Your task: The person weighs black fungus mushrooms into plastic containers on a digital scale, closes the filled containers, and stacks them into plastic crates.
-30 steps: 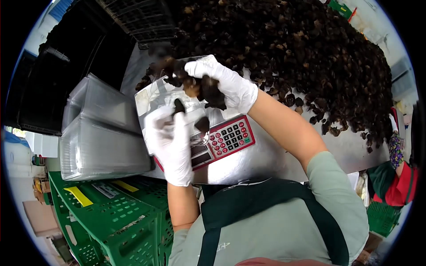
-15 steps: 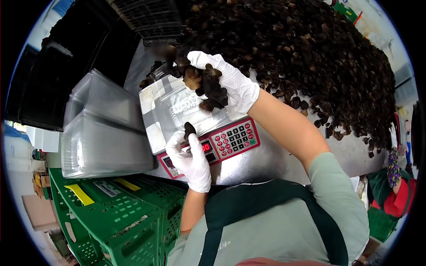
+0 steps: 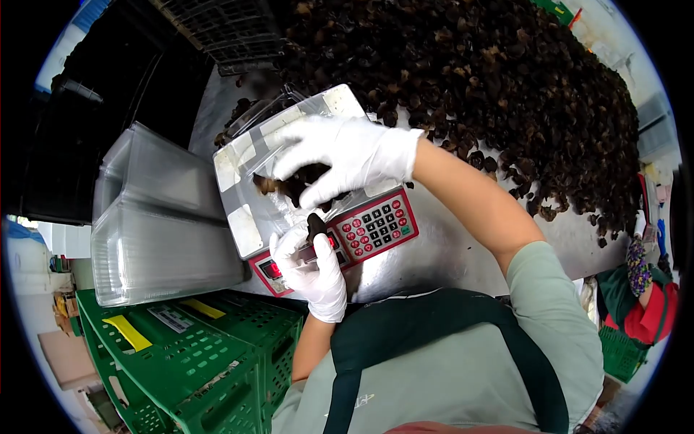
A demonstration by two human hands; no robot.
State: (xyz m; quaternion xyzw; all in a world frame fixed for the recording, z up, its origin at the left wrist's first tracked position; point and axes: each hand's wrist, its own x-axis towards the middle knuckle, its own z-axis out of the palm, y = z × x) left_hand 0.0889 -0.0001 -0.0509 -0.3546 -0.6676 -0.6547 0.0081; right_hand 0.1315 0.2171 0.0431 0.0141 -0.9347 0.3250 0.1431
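My right hand [image 3: 343,155], in a white glove, is over a clear plastic tray [image 3: 249,155] on the scale. Its fingers are spread, with dark wood ear mushrooms [image 3: 270,184] beneath and between them in the tray; the palm hides part of these. Just in front of the tray, my left hand [image 3: 312,271], also gloved, pinches a small dark wood ear piece [image 3: 316,227] between thumb and fingers. It partly covers the red display of the weighing scale [image 3: 376,230].
A large heap of wood ear mushrooms [image 3: 463,79] covers the back and right of the metal table [image 3: 455,249]. Nested clear trays [image 3: 166,246] stand left of the scale, above green crates [image 3: 210,362]. Black crates [image 3: 94,123] are at back left. Another person's patterned sleeve [image 3: 637,267] shows far right.
My right hand has come down and toward me over the tray, its fingers now spread above the mushroom cluster it held raised. My left hand still pinches its piece, almost in place.
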